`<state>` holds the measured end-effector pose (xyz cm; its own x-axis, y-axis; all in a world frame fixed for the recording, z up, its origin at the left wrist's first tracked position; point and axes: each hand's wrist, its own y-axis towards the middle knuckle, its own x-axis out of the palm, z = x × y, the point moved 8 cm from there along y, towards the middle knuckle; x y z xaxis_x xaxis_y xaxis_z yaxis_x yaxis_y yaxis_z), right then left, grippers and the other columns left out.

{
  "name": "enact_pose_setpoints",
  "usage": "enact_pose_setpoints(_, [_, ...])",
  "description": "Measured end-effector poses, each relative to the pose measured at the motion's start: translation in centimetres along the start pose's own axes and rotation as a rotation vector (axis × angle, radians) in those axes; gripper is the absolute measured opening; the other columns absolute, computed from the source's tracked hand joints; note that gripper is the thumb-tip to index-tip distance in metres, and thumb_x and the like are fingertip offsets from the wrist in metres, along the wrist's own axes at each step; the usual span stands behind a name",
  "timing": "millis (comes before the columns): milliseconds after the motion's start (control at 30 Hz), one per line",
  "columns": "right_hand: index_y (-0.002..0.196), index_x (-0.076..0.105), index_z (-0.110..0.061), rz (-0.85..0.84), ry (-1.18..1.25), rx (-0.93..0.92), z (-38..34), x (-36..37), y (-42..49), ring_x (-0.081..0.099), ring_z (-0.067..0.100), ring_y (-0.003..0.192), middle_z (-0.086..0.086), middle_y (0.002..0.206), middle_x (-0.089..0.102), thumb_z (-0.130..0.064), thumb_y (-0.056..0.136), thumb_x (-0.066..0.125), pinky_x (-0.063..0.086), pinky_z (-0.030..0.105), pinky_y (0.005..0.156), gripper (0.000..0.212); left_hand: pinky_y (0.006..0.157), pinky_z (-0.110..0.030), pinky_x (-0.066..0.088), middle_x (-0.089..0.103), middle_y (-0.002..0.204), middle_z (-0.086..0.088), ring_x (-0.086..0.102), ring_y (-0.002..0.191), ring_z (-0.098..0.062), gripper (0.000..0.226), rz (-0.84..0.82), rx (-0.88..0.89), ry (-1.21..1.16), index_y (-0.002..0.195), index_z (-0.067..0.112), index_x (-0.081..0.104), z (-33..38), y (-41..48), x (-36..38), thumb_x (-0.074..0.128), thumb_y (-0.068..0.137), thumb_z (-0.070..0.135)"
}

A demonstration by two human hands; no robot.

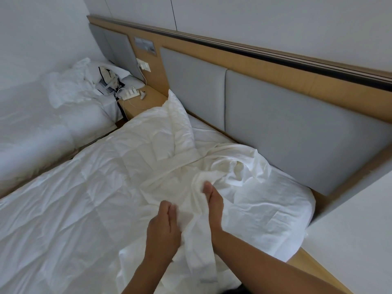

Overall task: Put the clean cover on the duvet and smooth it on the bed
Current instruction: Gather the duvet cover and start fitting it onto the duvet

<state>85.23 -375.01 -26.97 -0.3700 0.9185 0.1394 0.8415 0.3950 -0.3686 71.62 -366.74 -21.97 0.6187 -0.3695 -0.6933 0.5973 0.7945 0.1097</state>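
Where the cover [196,220] bunches over the duvet [84,187], the right hand [214,202] clutches its fold. The left hand [163,225] touches the fold at 8 o'clock from the right hand; its grip cannot be told.

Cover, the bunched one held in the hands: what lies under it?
Under the cover, the quilted duvet shows past its left edge and the bed sheet past its right. How far the duvet runs beneath the heap is hidden by the folds.
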Motion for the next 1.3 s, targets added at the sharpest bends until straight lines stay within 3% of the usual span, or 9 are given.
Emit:
enact_pose_setpoints(233, [0.064, 0.046, -0.021, 0.108, -0.108, -0.146, -1.1, -1.8, 0.4, 0.051, 0.006, 0.057, -0.006, 0.061, 0.051, -0.04, 0.107, 0.032, 0.044, 0.019, 0.061, 0.049, 0.051, -0.02, 0.037, 0.06, 0.06, 0.01, 0.055, 0.053, -0.009, 0.014, -0.343, -0.036, 0.17, 0.089, 0.023, 0.054, -4.9, -3.8, 2.2, 0.054, 0.096, 0.011])
enact_pose_setpoints(367, [0.076, 0.061, -0.021, 0.154, -0.115, -0.112, -0.5, -2.8, 0.0, 0.064, 0.012, 0.077, -0.004, 0.076, 0.066, -0.039, 0.109, 0.031, 0.048, 0.026, 0.072, 0.048, 0.068, -0.034, 0.052, 0.068, 0.078, 0.009, 0.063, 0.072, -0.012, 0.022, -0.485, -0.087, 0.389, 0.088, 0.03, 0.056, -7.3, -3.2, 2.6, 0.035, 0.086, 0.037])
enact_pose_setpoints(467, [0.075, 0.058, -0.02, 0.127, -0.154, -0.124, -0.8, -2.6, -0.1, 0.062, 0.014, 0.075, -0.005, 0.074, 0.064, -0.039, 0.108, 0.033, 0.047, 0.027, 0.071, 0.046, 0.069, -0.027, 0.049, 0.065, 0.081, 0.008, 0.061, 0.076, -0.01, 0.041, -0.52, -0.016, 0.432, 0.082, 0.026, 0.057, -7.0, -1.9, 2.6, 0.024, 0.077, 0.05])
enact_pose_setpoints(633, [0.071, 0.054, -0.019, 0.026, -0.179, -0.177, -1.1, -2.0, -0.8, 0.05, 0.007, 0.061, -0.01, 0.06, 0.053, -0.04, 0.106, 0.038, 0.043, 0.026, 0.062, 0.044, 0.066, -0.011, 0.047, 0.068, 0.082, 0.011, 0.062, 0.073, 0.001, 0.013, -0.269, -0.066, 0.068, 0.082, 0.031, 0.064, -1.3, 3.2, -1.7, 0.076, 0.087, 0.031])
enact_pose_setpoints(733, [0.065, 0.048, -0.023, -0.004, -0.177, -0.168, -0.9, -1.6, -1.3, 0.046, 0.008, 0.059, -0.012, 0.056, 0.048, -0.039, 0.105, 0.042, 0.041, 0.028, 0.06, 0.044, 0.072, -0.015, 0.052, 0.069, 0.092, 0.019, 0.066, 0.083, 0.002, 0.015, -0.392, 0.01, -0.001, 0.097, 0.033, 0.067, 2.8, 3.6, -0.7, 0.078, 0.086, 0.029])
enact_pose_setpoints(900, [0.059, 0.047, -0.03, -0.002, -0.161, -0.126, -0.4, -2.2, -0.9, 0.049, 0.015, 0.058, -0.008, 0.055, 0.048, -0.034, 0.105, 0.045, 0.051, 0.042, 0.059, 0.046, 0.066, -0.013, 0.047, 0.066, 0.073, 0.012, 0.062, 0.073, -0.003, 0.017, -0.274, 0.082, 0.044, 0.078, 0.027, 0.064, 5.1, 2.2, -0.4, 0.078, 0.085, 0.02])
enact_pose_setpoints(1133, [0.065, 0.044, -0.016, -0.039, -0.122, -0.153, -1.0, -2.5, -1.8, 0.038, 0.005, 0.053, -0.009, 0.056, 0.043, -0.027, 0.105, 0.047, 0.038, 0.024, 0.053, 0.042, 0.068, -0.013, 0.046, 0.065, 0.073, 0.016, 0.063, 0.074, -0.01, 0.032, -0.263, 0.209, 0.016, 0.069, 0.036, 0.059, 5.0, -1.1, -1.0, 0.083, 0.081, 0.018])
enact_pose_setpoints(1233, [0.07, 0.049, -0.011, -0.077, -0.142, -0.152, -1.0, -2.0, -2.0, 0.043, 0.008, 0.058, -0.004, 0.061, 0.047, -0.033, 0.105, 0.046, 0.042, 0.028, 0.056, 0.042, 0.071, -0.015, 0.048, 0.067, 0.074, 0.012, 0.065, 0.075, -0.01, 0.023, -0.309, 0.081, -0.044, 0.07, 0.03, 0.064, 3.3, -1.6, -0.7, 0.08, 0.084, 0.023])
enact_pose_setpoints(1300, [0.074, 0.053, -0.011, -0.128, -0.149, -0.137, -0.9, -1.6, -2.1, 0.047, 0.012, 0.06, -0.002, 0.063, 0.05, -0.034, 0.105, 0.046, 0.047, 0.039, 0.059, 0.038, 0.076, -0.023, 0.052, 0.071, 0.081, 0.007, 0.068, 0.078, -0.01, 0.02, -0.364, -0.107, -0.215, 0.077, 0.028, 0.069, 2.4, -1.4, -0.4, 0.078, 0.082, 0.045])
